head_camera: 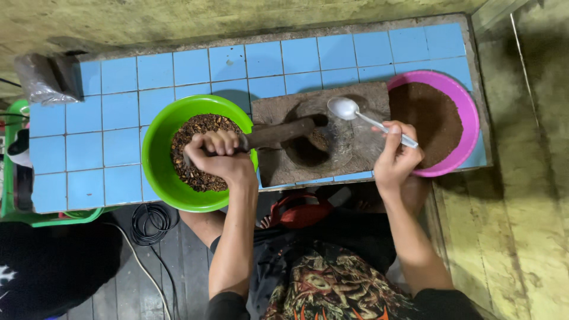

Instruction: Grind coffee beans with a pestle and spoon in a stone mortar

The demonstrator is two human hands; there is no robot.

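Two hands: left (220, 155) fingers clench one pestle (278, 133), right (396, 157) pinch one spoon (358, 115), between two bowls.

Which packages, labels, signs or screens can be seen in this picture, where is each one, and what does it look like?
Clear plastic bag: crumpled, greyish, at the far left corner of the blue tiled counter.
No labels, signs or screens show. The green bowl, the pink bowl and the stone mortar are plain, as are the pestle in the left hand and the spoon in the right hand.
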